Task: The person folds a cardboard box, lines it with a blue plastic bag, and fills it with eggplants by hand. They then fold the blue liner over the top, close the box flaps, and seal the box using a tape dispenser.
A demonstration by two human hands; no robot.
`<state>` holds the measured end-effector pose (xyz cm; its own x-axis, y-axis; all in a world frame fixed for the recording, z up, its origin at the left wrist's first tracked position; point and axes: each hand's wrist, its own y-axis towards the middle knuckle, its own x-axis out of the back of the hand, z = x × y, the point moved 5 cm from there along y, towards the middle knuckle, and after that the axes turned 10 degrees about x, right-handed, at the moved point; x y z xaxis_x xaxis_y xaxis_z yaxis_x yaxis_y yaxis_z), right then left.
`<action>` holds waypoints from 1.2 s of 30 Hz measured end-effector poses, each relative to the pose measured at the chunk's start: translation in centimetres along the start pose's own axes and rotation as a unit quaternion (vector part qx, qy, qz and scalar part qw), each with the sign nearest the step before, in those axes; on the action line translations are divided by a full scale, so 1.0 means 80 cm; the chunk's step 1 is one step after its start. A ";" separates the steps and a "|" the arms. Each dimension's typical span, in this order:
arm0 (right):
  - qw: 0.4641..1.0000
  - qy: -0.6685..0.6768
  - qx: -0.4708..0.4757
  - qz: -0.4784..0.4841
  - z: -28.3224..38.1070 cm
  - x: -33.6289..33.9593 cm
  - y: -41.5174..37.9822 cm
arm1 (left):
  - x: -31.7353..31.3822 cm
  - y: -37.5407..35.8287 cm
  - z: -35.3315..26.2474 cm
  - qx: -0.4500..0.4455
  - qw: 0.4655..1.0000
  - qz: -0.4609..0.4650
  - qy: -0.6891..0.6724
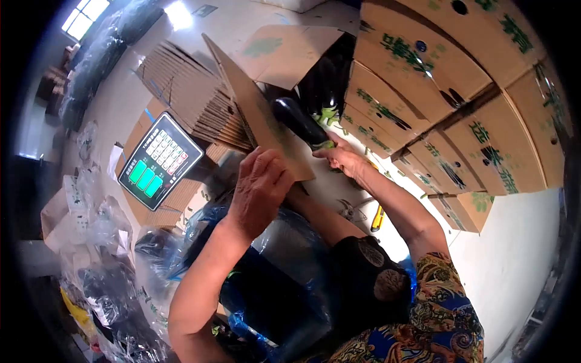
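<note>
My right hand (pixel 343 156) is closed round the green stem end of a dark, glossy eggplant (pixel 298 121). The eggplant slants up and left, over the mouth of an open cardboard box. More eggplants (pixel 330 81) lie inside, their green caps toward me. My left hand (pixel 261 187) has its fingers curled at the near edge of a raised cardboard flap (pixel 266 124) and appears to grip it. Below that hand, a clear and blue plastic bag (pixel 284 242) surrounds dark things by my lap that I cannot clearly make out.
A digital scale (pixel 162 160) with green displays stands at left, beside a stack of folded cardboard (pixel 187 94). Printed cartons (pixel 423 78) are piled at right. A yellow utility knife (pixel 377 219) lies on the floor near my right forearm. Crumpled plastic (pixel 103 236) covers the lower left.
</note>
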<state>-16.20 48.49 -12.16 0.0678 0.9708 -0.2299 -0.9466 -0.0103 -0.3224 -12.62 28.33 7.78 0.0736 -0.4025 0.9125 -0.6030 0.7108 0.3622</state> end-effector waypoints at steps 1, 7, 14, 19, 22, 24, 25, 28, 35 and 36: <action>1.000 -0.023 0.007 -0.005 0.000 -0.004 0.022 | -0.001 -0.001 0.002 0.004 1.000 -0.002 -0.007; 0.995 -0.094 0.030 -0.020 -0.019 -0.027 0.114 | -0.003 -0.008 0.006 0.015 0.999 -0.010 -0.044; 0.798 -0.596 0.080 -0.039 -0.096 0.035 0.113 | 0.058 -0.072 -0.014 0.023 0.983 0.005 -0.183; 0.929 -0.330 0.166 -0.034 -0.084 0.099 0.039 | 0.171 -0.220 0.021 0.289 0.943 -0.031 -0.163; 0.944 -0.244 0.202 -0.091 -0.040 0.118 -0.009 | 0.194 -0.383 0.036 0.600 0.715 -0.235 -0.272; 0.954 -0.217 0.182 -0.100 0.025 0.075 -0.058 | 0.182 -0.505 0.029 0.681 0.610 -0.290 -0.282; 0.954 -0.207 0.184 -0.117 0.042 0.069 -0.067 | 0.158 -0.576 0.021 0.705 0.543 -0.331 -0.315; 0.942 -0.194 0.268 -0.058 0.120 -0.028 -0.115 | 0.101 -0.714 -0.001 0.801 0.538 -0.163 -0.205; 0.780 -0.365 0.505 0.061 0.227 -0.310 -0.269 | 0.086 -0.693 0.078 0.737 0.435 -0.307 -0.416; 0.800 -0.333 0.483 0.127 0.220 -0.349 -0.285 | 0.089 -0.678 0.097 0.675 0.451 -0.330 -0.482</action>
<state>-2.08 25.87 17.80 -0.0434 0.8821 0.4690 -0.7271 -0.3499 0.5907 14.46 -17.61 -6.83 0.6026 -0.7964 -0.0511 -0.6851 -0.4835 -0.5448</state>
